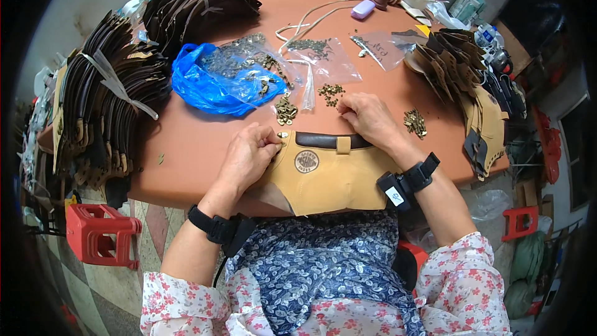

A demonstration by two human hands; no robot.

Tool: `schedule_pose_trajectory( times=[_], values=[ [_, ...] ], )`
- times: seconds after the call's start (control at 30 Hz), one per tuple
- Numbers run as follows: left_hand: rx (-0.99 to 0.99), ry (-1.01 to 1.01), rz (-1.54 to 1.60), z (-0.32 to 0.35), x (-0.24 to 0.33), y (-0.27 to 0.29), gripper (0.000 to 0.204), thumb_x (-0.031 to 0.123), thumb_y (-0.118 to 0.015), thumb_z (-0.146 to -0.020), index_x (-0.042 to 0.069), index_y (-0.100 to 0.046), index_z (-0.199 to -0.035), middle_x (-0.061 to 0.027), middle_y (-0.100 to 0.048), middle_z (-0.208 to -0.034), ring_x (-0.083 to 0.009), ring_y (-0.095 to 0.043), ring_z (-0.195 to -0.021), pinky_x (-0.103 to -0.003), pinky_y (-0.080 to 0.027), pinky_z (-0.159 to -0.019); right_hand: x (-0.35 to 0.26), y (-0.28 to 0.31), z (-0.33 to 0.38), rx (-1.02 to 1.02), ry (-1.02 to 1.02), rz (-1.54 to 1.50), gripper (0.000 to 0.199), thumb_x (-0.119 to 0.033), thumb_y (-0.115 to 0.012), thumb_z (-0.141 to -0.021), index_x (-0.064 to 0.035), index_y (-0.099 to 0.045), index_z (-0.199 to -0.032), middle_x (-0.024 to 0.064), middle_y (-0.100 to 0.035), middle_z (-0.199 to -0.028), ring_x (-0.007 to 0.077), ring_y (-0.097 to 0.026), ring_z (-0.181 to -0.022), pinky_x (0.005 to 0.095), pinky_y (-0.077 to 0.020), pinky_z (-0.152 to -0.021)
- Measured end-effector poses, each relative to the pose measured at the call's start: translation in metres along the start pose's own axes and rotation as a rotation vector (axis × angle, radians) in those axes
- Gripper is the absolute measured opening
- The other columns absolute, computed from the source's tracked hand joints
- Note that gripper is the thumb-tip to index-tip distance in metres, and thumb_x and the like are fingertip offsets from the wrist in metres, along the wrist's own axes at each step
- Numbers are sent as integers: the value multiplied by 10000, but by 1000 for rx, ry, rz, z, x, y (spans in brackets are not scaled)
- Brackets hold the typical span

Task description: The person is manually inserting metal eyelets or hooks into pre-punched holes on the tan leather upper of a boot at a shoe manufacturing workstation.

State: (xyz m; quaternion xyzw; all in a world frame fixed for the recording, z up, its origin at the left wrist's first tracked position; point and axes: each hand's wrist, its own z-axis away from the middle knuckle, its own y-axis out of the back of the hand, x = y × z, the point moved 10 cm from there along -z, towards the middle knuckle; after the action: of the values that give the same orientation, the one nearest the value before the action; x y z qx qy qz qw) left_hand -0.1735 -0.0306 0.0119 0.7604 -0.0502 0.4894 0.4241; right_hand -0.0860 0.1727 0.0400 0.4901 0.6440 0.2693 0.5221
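Observation:
A tan leather shoe upper (336, 177) with a dark brown padded collar (329, 141), a small loop and a round printed mark lies at the table's front edge. My left hand (252, 154) pinches its upper left corner, beside a small brass fitting (282, 135). Just above the collar's right part, my right hand (371, 118) has its fingertips drawn together; whatever they hold is hidden. Close to those fingertips is a pile of tiny brass pieces (330, 94). Larger brass fittings (286, 111) are heaped beyond my left hand.
Bundled dark leather pieces (115, 99) are stacked at the left, with another bundle (202, 3) behind. A blue plastic bag (205, 90) and clear bags (326, 62) hold small metal parts. More brass pieces (415, 123) and tan uppers (488, 121) are at the right. A red stool (99, 233) stands below left.

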Motion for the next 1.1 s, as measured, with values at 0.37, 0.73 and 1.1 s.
schedule_pose_trajectory(
  times=[0.37, 0.73, 1.1],
  values=[
    [-2, -15, 6, -2, -4, -3, 41, 25, -708, -804, 6, -697, -838, -46, -530, -719, -168, -539, -661, -326, -450, -621, 0, -11, -2, -38, 43, 68, 104, 2, -592, -801, -22, -616, -899, 158, -674, -887, 362, -652, -886, 455, -515, -764],
    [3, 5, 6, 0, -1, -1, 59, 37, -703, -802, 6, -696, -852, -82, -565, -739, -213, -578, -701, -350, -474, -666, -89, -9, -4, 0, 95, -351, 103, 43, -600, -809, 15, -617, -907, 177, -641, -851, 348, -655, -803, 405, -531, -711],
    [-2, -6, 10, 0, -2, -2, 66, 46, -704, -811, 13, -701, -868, -95, -568, -762, -222, -578, -702, -356, -479, -672, -105, -43, 5, 41, 259, -176, 104, 19, -638, -836, -17, -592, -923, 141, -607, -900, 355, -638, -840, 420, -533, -717]
  ],
)
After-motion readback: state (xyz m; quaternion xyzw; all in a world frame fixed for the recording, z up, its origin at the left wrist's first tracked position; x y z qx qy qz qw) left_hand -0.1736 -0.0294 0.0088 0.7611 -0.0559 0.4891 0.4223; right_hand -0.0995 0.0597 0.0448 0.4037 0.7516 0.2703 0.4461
